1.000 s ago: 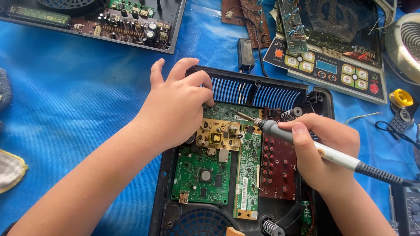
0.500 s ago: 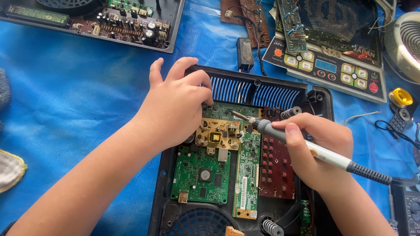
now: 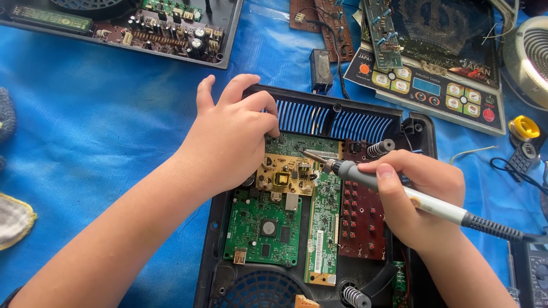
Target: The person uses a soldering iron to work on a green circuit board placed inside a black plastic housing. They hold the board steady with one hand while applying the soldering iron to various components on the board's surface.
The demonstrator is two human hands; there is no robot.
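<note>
the scene is bright and evenly lit, like daylight from above. the blue sheet (image 3: 114,125) shows pale, washed-out glare along its creases. shadows are soft and short, pooling under the left hand (image 3: 231,137) and inside the black casing (image 3: 214,245). focus is sharp across the middle, fine parts on the boards reading clearly. the edges bend slightly outward, and the corners look a little softer.

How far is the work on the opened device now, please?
Done: the black casing lies open, its boards bare. In hand: the right hand holds a soldering iron, tip at the tan board; the left hand rests on the casing's upper edge. Left: the boards still sit inside, the casing uncovered.
</note>
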